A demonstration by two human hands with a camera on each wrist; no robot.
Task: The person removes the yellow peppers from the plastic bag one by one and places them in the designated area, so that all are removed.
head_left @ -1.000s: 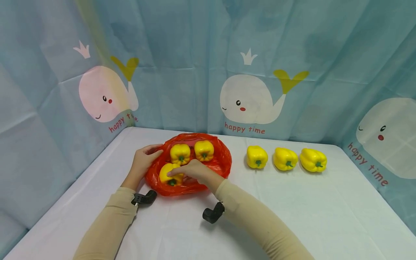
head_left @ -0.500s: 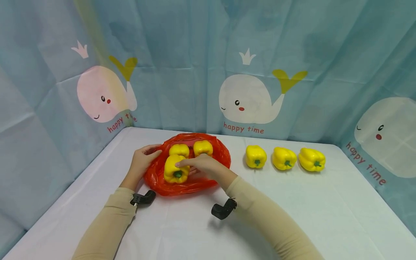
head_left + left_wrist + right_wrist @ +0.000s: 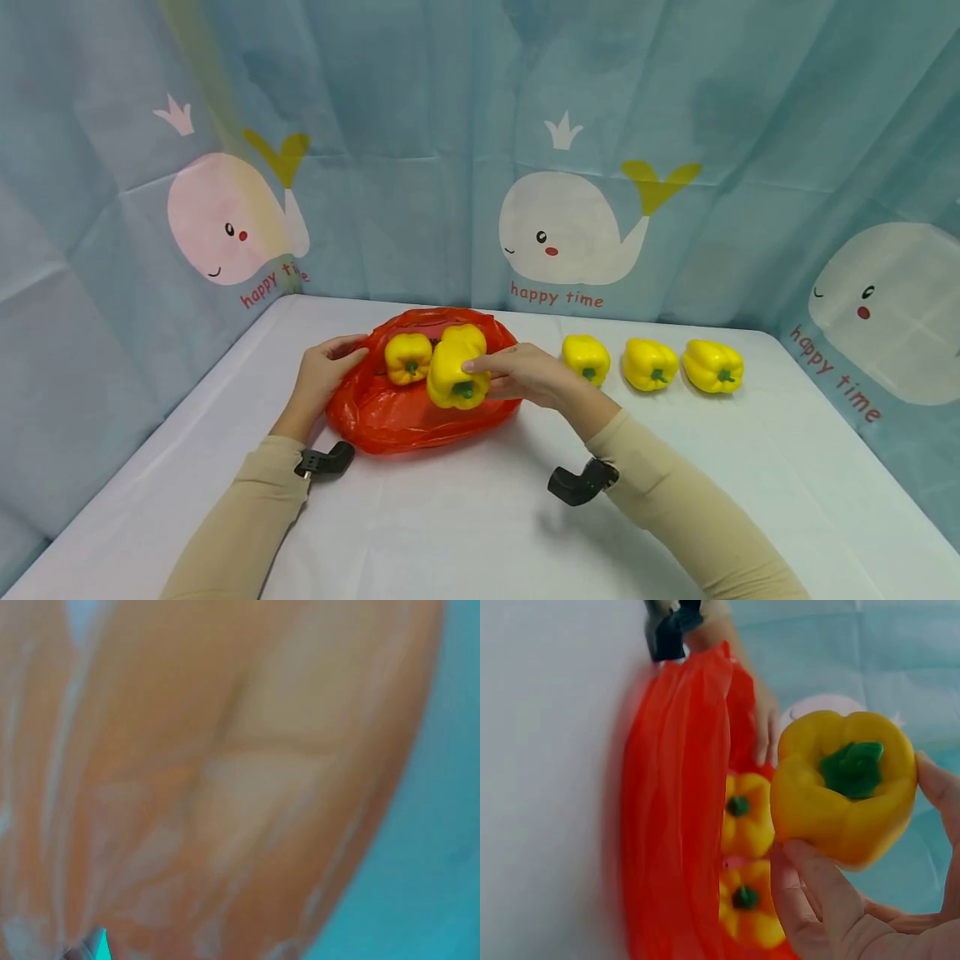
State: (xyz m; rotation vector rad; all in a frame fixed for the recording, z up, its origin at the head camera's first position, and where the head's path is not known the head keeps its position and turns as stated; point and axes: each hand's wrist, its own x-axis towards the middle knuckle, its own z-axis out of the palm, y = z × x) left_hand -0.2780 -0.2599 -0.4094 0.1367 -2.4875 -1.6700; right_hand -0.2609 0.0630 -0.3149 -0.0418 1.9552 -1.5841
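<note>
My right hand [image 3: 528, 372] grips a yellow bell pepper [image 3: 452, 377] between thumb and fingers, above the right part of an opened red plastic bag [image 3: 397, 421]. In the right wrist view this bell pepper [image 3: 844, 787] shows its green stem, with fingertips on either side. At the bag's left rim, my left hand [image 3: 322, 379] pinches the plastic between thumb and fingers. Inside the bag sit another yellow bell pepper [image 3: 407, 358] and one more, partly hidden behind the held one. The left wrist view is filled by blurred orange-red plastic [image 3: 187, 810].
Three yellow bell peppers stand in a row to the right: a near one [image 3: 585, 357] partly behind my right hand, a middle one [image 3: 649, 364] and a far-right one [image 3: 712, 367]. A white cloth covers the table [image 3: 420, 533]. A blue whale-print curtain [image 3: 420, 208] hangs behind.
My right hand has lifted the bell pepper from the bag's left front and carried it rightward. My left hand stays at the bag's rim. The view has shifted slightly.
</note>
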